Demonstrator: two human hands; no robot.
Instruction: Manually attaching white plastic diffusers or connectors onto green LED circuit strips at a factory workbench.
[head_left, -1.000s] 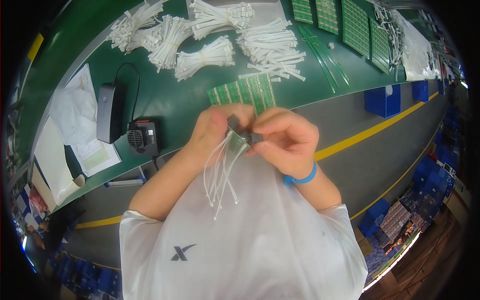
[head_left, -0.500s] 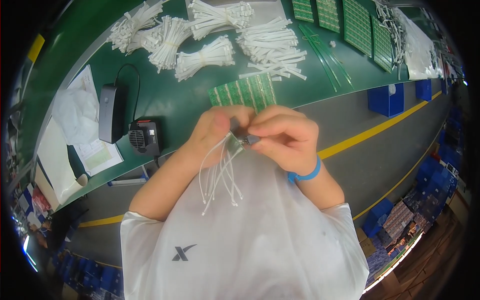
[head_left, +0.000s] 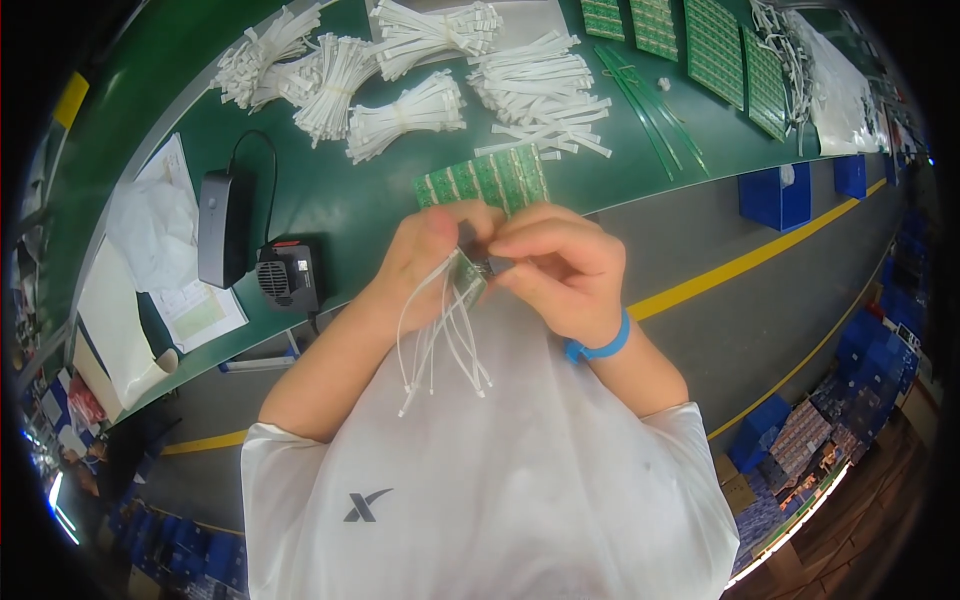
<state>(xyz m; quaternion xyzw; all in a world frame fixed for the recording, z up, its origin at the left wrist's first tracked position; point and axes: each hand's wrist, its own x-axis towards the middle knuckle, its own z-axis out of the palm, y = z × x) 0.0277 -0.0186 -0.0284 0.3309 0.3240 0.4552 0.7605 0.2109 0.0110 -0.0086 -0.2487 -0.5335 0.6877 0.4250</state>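
Observation:
My left hand (head_left: 425, 250) is closed on a small green circuit board (head_left: 467, 280) in front of my chest. Several thin white cables (head_left: 460, 345) hang from that board over my shirt. Between the thumb and fingers of my right hand (head_left: 570, 270), which has a blue band at the wrist, is a small grey plug-like piece (head_left: 497, 265). It meets the board's edge; whether it is seated there I cannot tell. Just beyond both hands a green circuit-board panel (head_left: 485, 180) lies at the table's edge, its near part hidden by my fingers.
Bundles of white cables (head_left: 405, 115) lie across the green table (head_left: 330, 210). More circuit-board panels (head_left: 713, 50) and thin green strips (head_left: 640, 110) are at the far right. At left stand a black device (head_left: 220, 230) and a small fan-like unit (head_left: 287, 275). A blue bin (head_left: 775, 200) is beyond the edge.
Both hands have shifted slightly left, the right one more. The small board has turned to show more of its face, and the hanging cables have swung.

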